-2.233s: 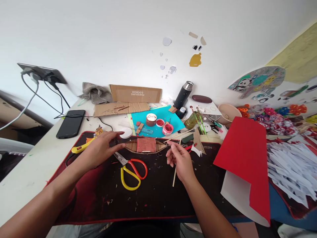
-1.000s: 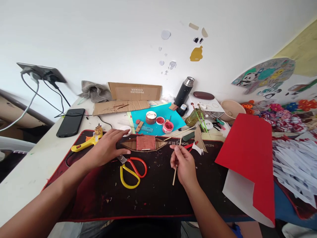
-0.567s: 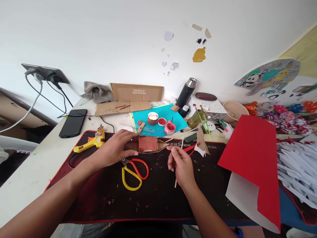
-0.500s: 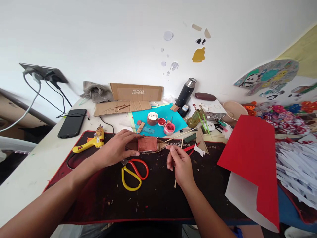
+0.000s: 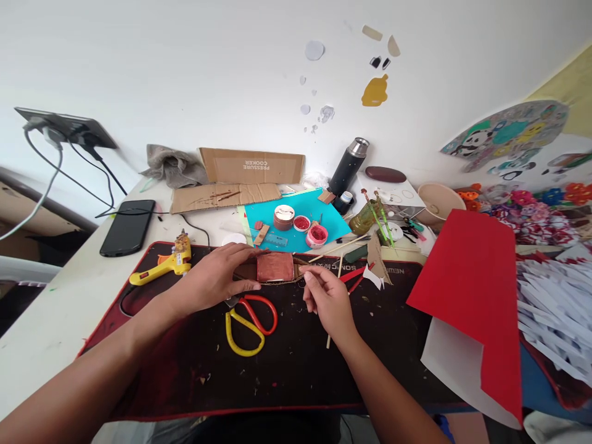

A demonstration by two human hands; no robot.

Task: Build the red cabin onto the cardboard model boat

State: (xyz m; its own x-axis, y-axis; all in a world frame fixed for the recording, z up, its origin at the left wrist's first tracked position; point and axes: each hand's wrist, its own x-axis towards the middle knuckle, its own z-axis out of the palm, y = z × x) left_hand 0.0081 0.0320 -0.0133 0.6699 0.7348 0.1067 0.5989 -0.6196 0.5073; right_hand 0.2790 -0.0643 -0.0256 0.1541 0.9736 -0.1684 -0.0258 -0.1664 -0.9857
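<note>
A cardboard piece (image 5: 275, 267) with a reddish-brown painted rectangle at its middle and narrowing ends lies over the black mat. My left hand (image 5: 219, 271) grips its left end, thumb at the near edge and fingers along the far side. At the right end, my right hand (image 5: 326, 296) has thumb and forefinger pinched on the cardboard; the other fingers are curled. Just below the piece are scissors (image 5: 247, 327) with one red and one yellow handle, blades partly hidden by my left hand. A thin wooden stick (image 5: 341, 266) passes behind my right hand.
A yellow glue gun (image 5: 164, 268) and a phone (image 5: 129, 227) lie at the left. Behind are a turquoise sheet (image 5: 303, 208) with paint jars, cardboard strips (image 5: 252, 165) and a black flask (image 5: 348, 166). A folded red sheet (image 5: 467, 290) and white paper strips (image 5: 552, 314) are at the right.
My right hand has moved a little left along the cardboard piece, from its right tip toward the painted rectangle. My left hand stays nearly still. The view has shifted slightly.
</note>
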